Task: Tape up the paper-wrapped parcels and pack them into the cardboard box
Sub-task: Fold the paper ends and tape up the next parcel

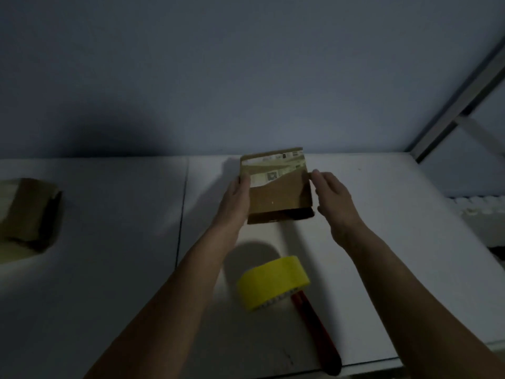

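Holding: parcel (278, 187) between both my hands, raised off the table (382, 214) and tilted, its broad face toward me.
Left hand: (237, 195) grips the parcel's left edge, thumb curled onto the front near the top corner; the other fingers are behind, out of sight.
Right hand: (332, 198) fingers fairly straight, tips touching the parcel's right edge near the top. Reads as steadying, not clamping.
Parcel location: between my hands, above the table, beyond the tape roll.
Parcel surface: brown paper, a paler printed strip across the upper part, a darker fold or flap along the bottom edge. Whether that flap is loose I cannot tell; lighting is dim.
Handling estimate: flat, thin, looks light. Paper wrap likely creases and slides a little under the fingers; contents seem stiff enough to keep the slab flat. Best taken by the two side edges, as now, leaving the seam free for tape.
Tape roll: (273, 283) yellow, lying on the table nearer to me than my hands, between my forearms.
Red handle: (314, 326) on the table, touching the roll on its near side, running toward my right elbow. Cutter or dispenser handle, not certain.
Box: (27, 214) brown cardboard, well off to the left of my left hand, on the table. Contents not visible.
Step judged: checking the wrap before taping; nothing packed from this parcel yet.
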